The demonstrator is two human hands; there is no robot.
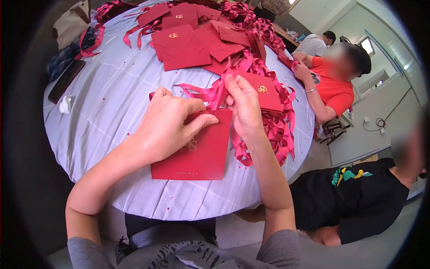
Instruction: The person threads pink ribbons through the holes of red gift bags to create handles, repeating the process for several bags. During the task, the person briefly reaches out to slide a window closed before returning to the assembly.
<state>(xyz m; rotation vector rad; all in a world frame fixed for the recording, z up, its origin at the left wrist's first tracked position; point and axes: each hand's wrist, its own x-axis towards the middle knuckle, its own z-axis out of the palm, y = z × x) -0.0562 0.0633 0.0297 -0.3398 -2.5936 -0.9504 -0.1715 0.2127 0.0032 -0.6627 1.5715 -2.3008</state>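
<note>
A red paper gift bag (192, 163) with gold print lies in front of me on the cloth-covered table. My left hand (172, 121) grips its top edge, thumb on the near face and fingers behind it. Pinched in my right hand (242, 101) is a pink ribbon (218, 95), which runs down to the bag's top edge. How the ribbon meets the bag is hidden behind my left fingers. Just right of my right hand lies another red bag (268, 93), resting on a heap of pink ribbons (277, 136).
Red bags (186, 49) are piled at the far side, with more ribbons (257, 22) behind. A dark phone (66, 81), crumpled tissue (66, 104) and beige bag (71, 24) are at left. A person in orange (333, 87) handles ribbon at right; a person in black (354, 197) is nearer.
</note>
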